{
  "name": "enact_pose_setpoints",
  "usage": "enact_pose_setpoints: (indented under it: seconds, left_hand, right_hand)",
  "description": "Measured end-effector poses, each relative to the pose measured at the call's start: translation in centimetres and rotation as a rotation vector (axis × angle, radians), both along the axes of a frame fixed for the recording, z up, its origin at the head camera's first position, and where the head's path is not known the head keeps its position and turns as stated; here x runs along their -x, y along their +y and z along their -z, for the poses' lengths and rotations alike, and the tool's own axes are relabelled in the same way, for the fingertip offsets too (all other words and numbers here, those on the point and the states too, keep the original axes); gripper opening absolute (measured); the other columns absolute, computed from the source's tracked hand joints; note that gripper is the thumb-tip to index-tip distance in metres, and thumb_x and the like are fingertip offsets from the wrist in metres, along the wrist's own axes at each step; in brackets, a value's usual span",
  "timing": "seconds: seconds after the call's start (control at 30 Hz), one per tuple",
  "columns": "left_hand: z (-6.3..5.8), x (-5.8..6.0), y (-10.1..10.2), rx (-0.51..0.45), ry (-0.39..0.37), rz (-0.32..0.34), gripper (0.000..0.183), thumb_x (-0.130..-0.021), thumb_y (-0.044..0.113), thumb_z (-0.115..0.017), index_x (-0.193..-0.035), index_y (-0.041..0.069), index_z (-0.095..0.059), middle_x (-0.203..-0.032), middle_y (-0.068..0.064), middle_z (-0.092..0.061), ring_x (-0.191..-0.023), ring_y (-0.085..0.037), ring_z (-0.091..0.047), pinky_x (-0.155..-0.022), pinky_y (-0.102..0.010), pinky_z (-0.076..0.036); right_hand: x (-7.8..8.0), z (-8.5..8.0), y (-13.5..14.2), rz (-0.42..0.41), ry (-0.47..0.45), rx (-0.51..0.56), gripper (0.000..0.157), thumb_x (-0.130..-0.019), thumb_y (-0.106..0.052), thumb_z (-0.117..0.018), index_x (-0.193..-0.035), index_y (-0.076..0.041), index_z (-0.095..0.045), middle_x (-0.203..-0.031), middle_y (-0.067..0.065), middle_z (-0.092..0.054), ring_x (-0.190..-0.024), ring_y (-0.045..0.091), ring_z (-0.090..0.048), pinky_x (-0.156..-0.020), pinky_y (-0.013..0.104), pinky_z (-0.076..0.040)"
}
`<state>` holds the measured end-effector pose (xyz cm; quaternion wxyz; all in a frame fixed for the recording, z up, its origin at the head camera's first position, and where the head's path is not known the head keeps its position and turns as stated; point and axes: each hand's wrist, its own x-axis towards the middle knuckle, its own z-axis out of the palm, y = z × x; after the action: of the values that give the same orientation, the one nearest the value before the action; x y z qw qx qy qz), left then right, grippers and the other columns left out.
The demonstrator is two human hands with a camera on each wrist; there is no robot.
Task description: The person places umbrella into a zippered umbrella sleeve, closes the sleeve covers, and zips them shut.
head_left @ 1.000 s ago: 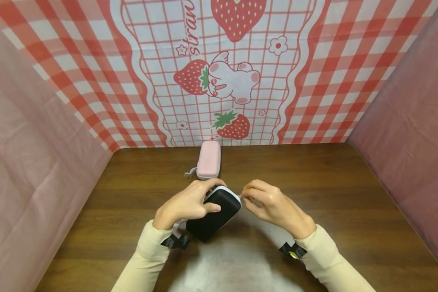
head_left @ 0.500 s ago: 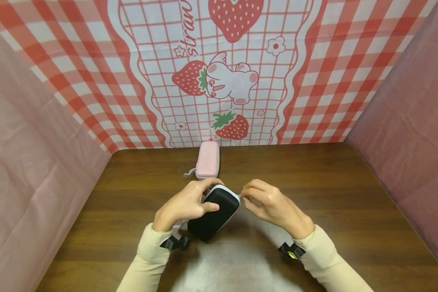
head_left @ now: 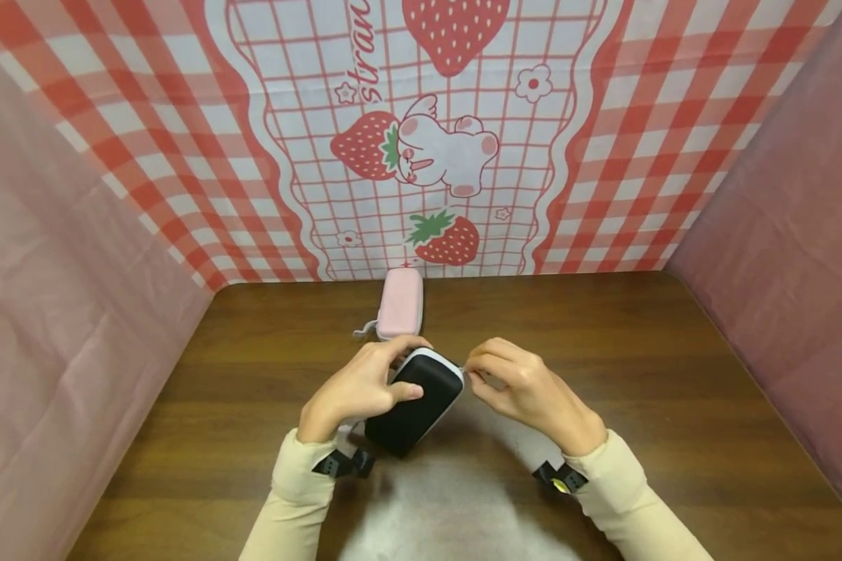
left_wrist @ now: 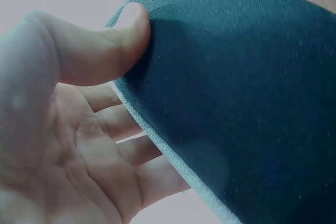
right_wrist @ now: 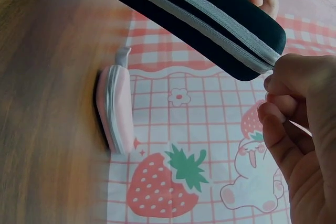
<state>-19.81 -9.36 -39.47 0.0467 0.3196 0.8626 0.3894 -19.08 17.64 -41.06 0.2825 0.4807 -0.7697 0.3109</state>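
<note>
A black zippered case (head_left: 421,401) with a pale zip band is held tilted above the table. My left hand (head_left: 358,389) grips it, thumb on the black face and fingers behind; in the left wrist view the thumb (left_wrist: 113,45) presses near its edge. At the case's upper right corner, my right hand (head_left: 526,382) pinches the zip end between thumb and fingertips. The pull itself is hidden by those fingers. Along the side facing the right wrist camera, a dark gap runs between two grey zip bands (right_wrist: 210,27). The inside of the case cannot be made out.
Behind the left hand lies a pink zippered case (head_left: 401,304) with a grey wrist loop (head_left: 365,330), on the brown wooden table (head_left: 589,327). A strawberry-print cloth (head_left: 519,171) hangs at the back. Pink cloth walls (head_left: 779,234) close in both sides.
Both hands and the black case have shifted only slightly, the case a little upward in view. The same hold on the case and the zip end continues.
</note>
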Motion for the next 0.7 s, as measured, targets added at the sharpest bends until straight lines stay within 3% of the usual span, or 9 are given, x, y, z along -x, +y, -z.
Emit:
enact_pose_setpoints:
  seconds: [0.33, 0.7]
  left_hand:
    - [0.13, 0.24, -0.39, -0.045, -0.014, -0.018, 0.054, -0.085, 0.006, -0.08, -0.135, 0.012, -0.059, -0.102, -0.004, -0.075, -0.092, -0.012, -0.07, -0.082, -0.03, -0.056]
    - [0.25, 0.35, -0.77, -0.093, -0.01, -0.037, 0.056, -0.086, 0.006, -0.08, -0.137, 0.006, -0.057, -0.104, -0.008, -0.075, -0.097, -0.017, -0.072, -0.083, -0.03, -0.057]
  right_hand:
    - [0.01, 0.08, -0.07, -0.011, 0.022, 0.02, 0.018, -0.079, 0.007, -0.075, -0.094, -0.003, -0.072, -0.096, 0.001, -0.068, -0.087, 0.012, -0.064, -0.075, 0.02, -0.054]
    - [0.25, 0.17, -0.36, -0.025, 0.05, 0.064, 0.014, -0.083, 0.004, -0.072, -0.094, -0.005, -0.073, -0.094, 0.002, -0.069, -0.085, 0.012, -0.064, -0.073, 0.019, -0.054]
